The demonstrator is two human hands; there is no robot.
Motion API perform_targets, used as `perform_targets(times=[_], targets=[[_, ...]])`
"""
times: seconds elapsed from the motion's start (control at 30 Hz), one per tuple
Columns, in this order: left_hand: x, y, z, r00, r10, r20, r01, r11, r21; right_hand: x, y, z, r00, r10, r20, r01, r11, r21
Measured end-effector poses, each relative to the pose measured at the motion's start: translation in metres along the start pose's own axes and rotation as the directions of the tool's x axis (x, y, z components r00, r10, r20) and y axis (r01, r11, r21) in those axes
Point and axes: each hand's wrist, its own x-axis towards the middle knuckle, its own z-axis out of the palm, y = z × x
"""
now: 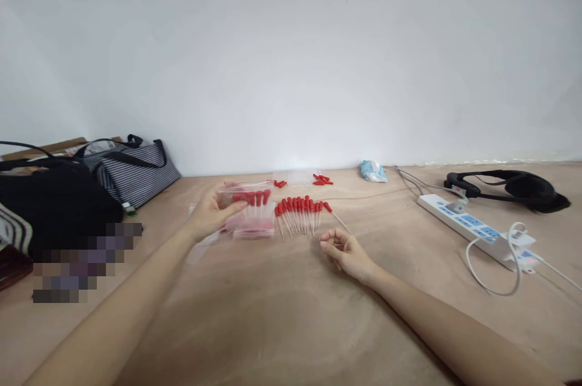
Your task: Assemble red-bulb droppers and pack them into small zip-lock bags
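Head view: we see our left hand (210, 214) raised just above the wooden table (273, 313), fingers closed around a clear plastic bag (249, 211) that holds several red-capped droppers (257, 198), caps upward. Our right hand (344, 249) rests on the table with its fingers loosely curled and holds nothing. It lies just in front of a row of droppers (301, 210) laid side by side on the surface, red bulbs away from us, thin clear stems toward us. One dropper at the right end of the row lies at an angle to the others.

Farther back, near the wall, we note loose red caps (322, 179) and a few clear stems. A white power strip (477, 229) with its cables lies well apart to the right, and bags (130, 171) stand at the left.

Risk assessment: the bag is thin and held by one side only, so its contents could tip out if the grip tilts. The stems look slender and could roll or snap if the right hand sweeps across the row.
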Motion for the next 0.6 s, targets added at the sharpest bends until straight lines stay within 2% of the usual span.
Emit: perform_targets(times=[0.03,0.1,0.2,0.27,0.33,0.4,0.43,0.47,0.5,0.53,0.57,0.6], targets=[[0.007,-0.007,-0.004,0.998,0.056,-0.042,-0.054,0.997,0.056,0.0,0.0,0.001,1.0,0.0,0.005,0.0,1.0,0.004],[0.018,-0.026,-0.007,0.995,0.099,-0.03,-0.093,0.983,0.158,-0.001,0.0,0.002,1.0,-0.009,0.014,0.009,1.0,0.011],[0.023,-0.057,-0.002,0.997,0.05,0.063,-0.063,0.971,0.229,-0.002,0.0,0.003,0.999,-0.021,0.026,0.02,1.0,0.016],[0.019,-0.071,-0.001,0.995,0.012,0.103,-0.038,0.967,0.25,-0.002,-0.001,0.003,0.999,-0.02,0.035,0.019,1.0,0.017],[0.012,-0.077,-0.007,0.985,-0.002,0.175,-0.051,0.954,0.297,-0.002,-0.002,0.002,0.999,-0.01,0.051,0.009,1.0,0.009],[0.004,-0.077,-0.02,0.97,-0.007,0.243,-0.086,0.924,0.373,-0.002,-0.002,0.002,0.998,0.002,0.061,-0.002,1.0,-0.005],[0.002,-0.077,-0.028,0.974,-0.021,0.226,-0.08,0.901,0.427,-0.002,-0.002,0.002,0.998,0.006,0.062,-0.005,1.0,-0.011],[-0.001,-0.078,-0.037,0.985,-0.058,0.16,-0.03,0.865,0.501,-0.002,-0.002,0.002,0.998,0.007,0.064,-0.006,1.0,-0.014],[-0.003,-0.079,-0.046,0.993,-0.112,0.036,0.07,0.808,0.585,-0.002,-0.002,0.002,0.998,0.007,0.065,-0.006,1.0,-0.015],[-0.005,-0.082,-0.054,0.978,-0.172,-0.117,0.206,0.731,0.651,-0.002,-0.002,0.002,0.998,0.006,0.068,-0.005,1.0,-0.016],[-0.006,-0.086,-0.06,0.941,-0.225,-0.252,0.338,0.646,0.685,-0.002,-0.001,0.002,0.997,0.007,0.071,-0.006,1.0,-0.018],[-0.007,-0.091,-0.065,0.904,-0.261,-0.339,0.428,0.582,0.692,-0.001,-0.001,0.002,0.997,0.009,0.073,-0.008,1.0,-0.021]])
